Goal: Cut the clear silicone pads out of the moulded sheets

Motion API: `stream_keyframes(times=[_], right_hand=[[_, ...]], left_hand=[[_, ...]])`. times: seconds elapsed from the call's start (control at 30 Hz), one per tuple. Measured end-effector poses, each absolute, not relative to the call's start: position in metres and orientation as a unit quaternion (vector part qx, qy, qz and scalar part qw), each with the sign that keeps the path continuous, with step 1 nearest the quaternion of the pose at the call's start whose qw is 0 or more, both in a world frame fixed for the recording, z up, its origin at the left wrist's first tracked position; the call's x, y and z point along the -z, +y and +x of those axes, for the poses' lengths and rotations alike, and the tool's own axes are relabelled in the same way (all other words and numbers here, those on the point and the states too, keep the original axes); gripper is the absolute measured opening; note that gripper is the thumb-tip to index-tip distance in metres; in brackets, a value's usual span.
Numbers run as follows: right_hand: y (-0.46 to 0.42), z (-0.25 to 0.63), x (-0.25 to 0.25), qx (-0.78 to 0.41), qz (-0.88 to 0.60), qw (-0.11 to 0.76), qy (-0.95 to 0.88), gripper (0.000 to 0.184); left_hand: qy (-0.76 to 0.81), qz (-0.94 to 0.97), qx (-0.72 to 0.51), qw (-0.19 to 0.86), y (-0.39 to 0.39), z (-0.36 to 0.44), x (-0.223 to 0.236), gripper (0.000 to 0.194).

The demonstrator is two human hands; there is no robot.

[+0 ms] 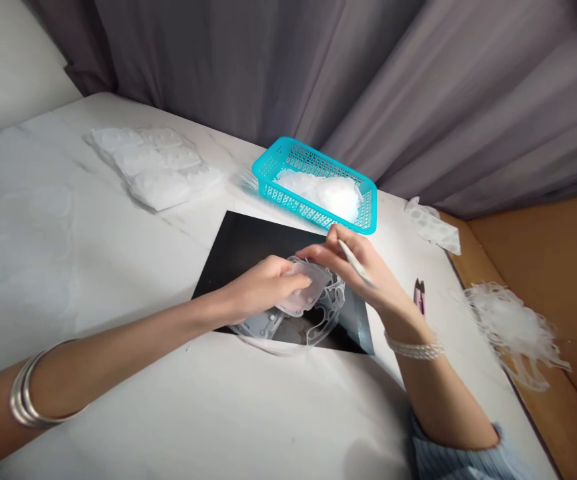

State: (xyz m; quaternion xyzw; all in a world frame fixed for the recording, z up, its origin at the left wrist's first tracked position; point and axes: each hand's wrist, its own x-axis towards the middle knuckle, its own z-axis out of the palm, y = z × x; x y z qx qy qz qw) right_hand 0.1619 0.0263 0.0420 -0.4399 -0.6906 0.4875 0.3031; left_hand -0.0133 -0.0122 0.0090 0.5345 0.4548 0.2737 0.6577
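A black mat (248,250) lies on the white table. On it rests a clear plastic sheet (318,317) with cut-out shapes. My left hand (263,287) is closed on a translucent plastic piece (304,293) over this sheet. My right hand (363,270) is closed on a thin white tool (354,263) like a pen, its fingertips touching the same piece.
A turquoise basket (318,215) with translucent pieces stands just behind the mat. A stack of clear moulded sheets (155,163) lies at the back left. A pink-and-black tool (419,293) lies right of the mat. Plastic scraps (513,330) are heaped on brown cardboard (543,253) at the right.
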Motion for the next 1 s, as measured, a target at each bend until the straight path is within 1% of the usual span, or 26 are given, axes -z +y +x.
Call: stream_keyframes(times=[0.07, 0.13, 0.23, 0.3, 0.37, 0.43, 0.57, 0.67, 0.77, 0.87, 0.93, 1.0], right_hand=[[0.022, 0.154, -0.041, -0.494, -0.444, 0.27, -0.697, 0.051], [0.016, 0.149, -0.04, -0.485, -0.448, 0.262, -0.704, 0.055], [0.009, 0.147, -0.036, -0.424, -0.457, 0.285, -0.728, 0.052], [0.01, 0.15, -0.031, -0.346, -0.474, 0.303, -0.751, 0.046], [0.016, 0.155, -0.026, -0.261, -0.497, 0.311, -0.767, 0.041], [0.027, 0.164, -0.021, -0.216, -0.521, 0.311, -0.765, 0.04], [0.052, 0.185, -0.019, -0.267, -0.534, 0.33, -0.731, 0.045], [0.062, 0.197, -0.02, -0.264, -0.535, 0.347, -0.723, 0.048], [0.066, 0.204, -0.019, -0.26, -0.538, 0.367, -0.713, 0.046], [0.062, 0.206, -0.024, -0.267, -0.531, 0.366, -0.716, 0.044], [0.055, 0.204, -0.034, -0.22, -0.538, 0.338, -0.74, 0.043], [0.043, 0.198, -0.047, -0.178, -0.541, 0.323, -0.756, 0.043]], left_hand=[[0.462, 0.564, -0.251, 0.637, -0.015, -0.012, -0.008, 0.026], [0.473, 0.59, -0.237, 0.61, -0.017, -0.011, -0.006, 0.028], [0.488, 0.615, -0.235, 0.573, -0.02, -0.01, -0.006, 0.031], [0.506, 0.623, -0.251, 0.541, -0.022, -0.01, -0.01, 0.034], [0.523, 0.614, -0.295, 0.512, -0.022, -0.011, -0.015, 0.037], [0.537, 0.589, -0.366, 0.48, -0.02, -0.014, -0.02, 0.037], [0.54, 0.543, -0.484, 0.423, -0.012, -0.021, -0.026, 0.037], [0.535, 0.546, -0.501, 0.405, -0.01, -0.022, -0.026, 0.038], [0.506, 0.543, -0.504, 0.441, -0.012, -0.021, -0.026, 0.037], [0.443, 0.476, -0.52, 0.554, -0.012, -0.019, -0.031, 0.033], [0.406, 0.411, -0.51, 0.637, -0.011, -0.017, -0.034, 0.031], [0.378, 0.373, -0.487, 0.694, -0.012, -0.016, -0.037, 0.032]])
